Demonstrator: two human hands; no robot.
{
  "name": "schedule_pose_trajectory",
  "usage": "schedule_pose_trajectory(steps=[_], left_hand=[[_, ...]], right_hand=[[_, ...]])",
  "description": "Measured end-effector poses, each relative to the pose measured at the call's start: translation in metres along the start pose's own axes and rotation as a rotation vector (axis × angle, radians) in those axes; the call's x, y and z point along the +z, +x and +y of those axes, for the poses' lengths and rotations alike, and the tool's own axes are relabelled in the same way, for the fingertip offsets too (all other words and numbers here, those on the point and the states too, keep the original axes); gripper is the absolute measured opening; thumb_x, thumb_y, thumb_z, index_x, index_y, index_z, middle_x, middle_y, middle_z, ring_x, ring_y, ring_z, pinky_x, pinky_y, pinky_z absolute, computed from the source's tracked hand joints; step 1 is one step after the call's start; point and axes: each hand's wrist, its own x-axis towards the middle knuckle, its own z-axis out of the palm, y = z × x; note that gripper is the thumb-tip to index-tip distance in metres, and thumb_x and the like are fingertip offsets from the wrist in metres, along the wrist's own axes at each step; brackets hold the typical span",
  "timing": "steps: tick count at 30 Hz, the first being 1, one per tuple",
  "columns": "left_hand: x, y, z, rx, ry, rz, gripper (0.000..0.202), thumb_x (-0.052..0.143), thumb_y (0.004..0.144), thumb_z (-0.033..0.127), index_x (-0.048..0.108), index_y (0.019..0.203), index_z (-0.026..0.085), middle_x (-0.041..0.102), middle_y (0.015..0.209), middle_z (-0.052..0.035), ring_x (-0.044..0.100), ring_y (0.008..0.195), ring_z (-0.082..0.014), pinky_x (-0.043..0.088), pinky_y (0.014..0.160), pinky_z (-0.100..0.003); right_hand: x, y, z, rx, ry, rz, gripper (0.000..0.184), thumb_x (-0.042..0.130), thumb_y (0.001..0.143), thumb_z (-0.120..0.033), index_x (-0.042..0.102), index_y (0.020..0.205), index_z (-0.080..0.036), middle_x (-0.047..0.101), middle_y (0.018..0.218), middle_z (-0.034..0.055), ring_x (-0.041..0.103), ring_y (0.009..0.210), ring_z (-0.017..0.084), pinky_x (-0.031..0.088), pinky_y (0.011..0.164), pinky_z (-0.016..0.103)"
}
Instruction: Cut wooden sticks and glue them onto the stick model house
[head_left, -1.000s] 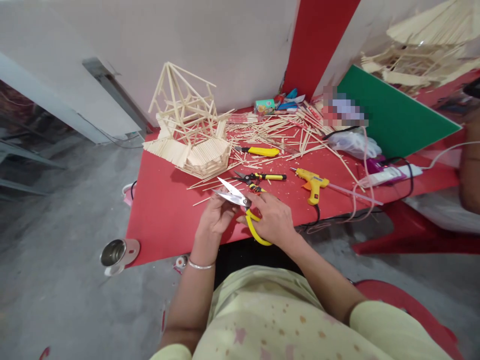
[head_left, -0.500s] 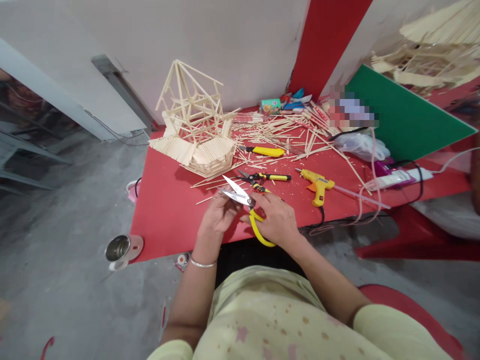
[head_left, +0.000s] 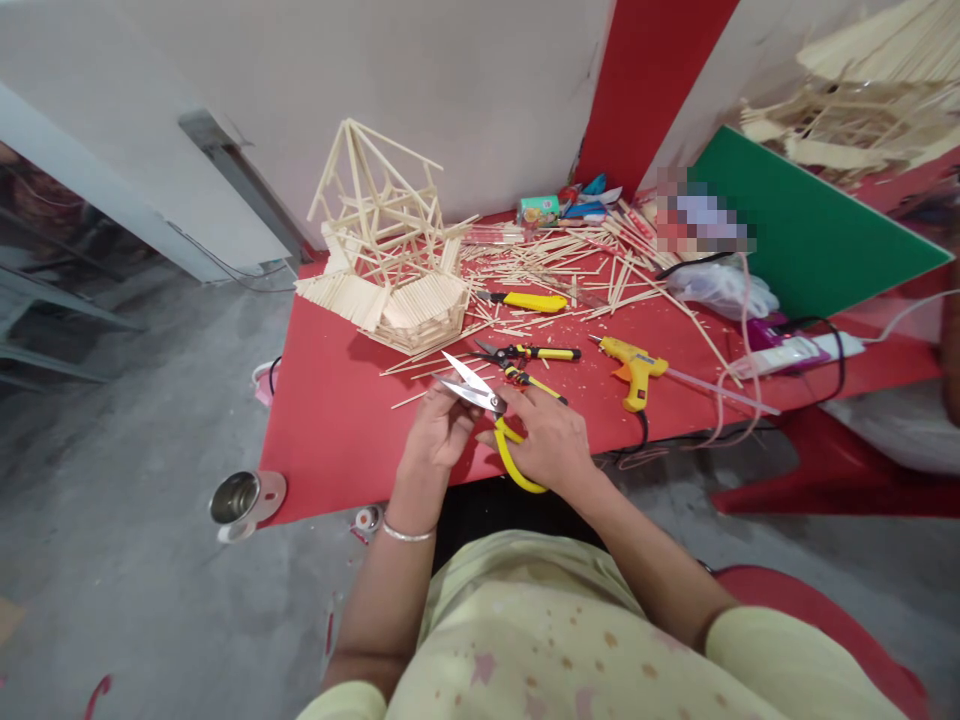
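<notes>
I see right hand gripping scissors by yellow handle, blades apart, over front edge of red worktop. Left hand fingertips at lower blade; can't tell if holding anything. Pliers & glue gun lie just behind, w/ stick house further back.

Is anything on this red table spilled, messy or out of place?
Yes. Loose wooden sticks lie scattered over the far side of the red table, around the yellow knife. The right hand holds open scissors.

yellow scissors handle: part-hidden in right hand | box label: blurred | stick model: cropped
</notes>
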Motion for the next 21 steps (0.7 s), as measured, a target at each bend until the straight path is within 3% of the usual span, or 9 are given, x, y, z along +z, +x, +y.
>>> schedule_pose_trajectory(steps=[7,14,18,21], left_hand=[[-0.004,0.002,-0.004,0.007,-0.009,0.006,0.011,0.078,0.076,0.019,0.067,0.075,0.019,0.062,0.073,-0.0013,0.058,0.065,-0.0130,0.047,0.061,-0.025],[-0.005,0.001,-0.002,-0.032,-0.028,-0.006,0.021,0.083,0.077,0.029,0.066,0.081,0.017,0.063,0.074,-0.0008,0.059,0.065,-0.0110,0.049,0.062,-0.023],[-0.009,0.003,0.004,0.021,0.008,0.068,0.033,0.085,0.076,0.041,0.064,0.079,0.015,0.064,0.074,-0.0011,0.060,0.063,-0.0094,0.046,0.055,-0.020],[-0.012,0.004,0.008,0.100,0.082,0.115,0.037,0.087,0.074,0.043,0.064,0.080,0.015,0.066,0.074,-0.0008,0.061,0.061,-0.0088,0.045,0.053,-0.019]], right_hand=[[0.007,-0.002,0.002,0.009,0.025,0.025,0.050,0.061,0.092,-0.057,0.066,0.131,-0.025,0.073,0.101,0.0080,0.068,0.094,0.023,0.045,0.074,0.028],[0.019,-0.008,0.002,0.111,0.099,-0.033,0.047,0.059,0.095,-0.051,0.066,0.132,-0.023,0.078,0.099,0.0082,0.072,0.088,0.022,0.049,0.076,0.028],[0.017,-0.007,-0.003,0.254,-0.069,-0.136,0.057,0.055,0.095,-0.059,0.060,0.140,-0.023,0.077,0.097,0.0107,0.073,0.081,0.026,0.049,0.069,0.032],[0.014,-0.006,-0.008,0.236,-0.168,-0.239,0.059,0.054,0.098,-0.050,0.051,0.147,-0.017,0.074,0.106,0.0152,0.072,0.085,0.027,0.049,0.069,0.032]])
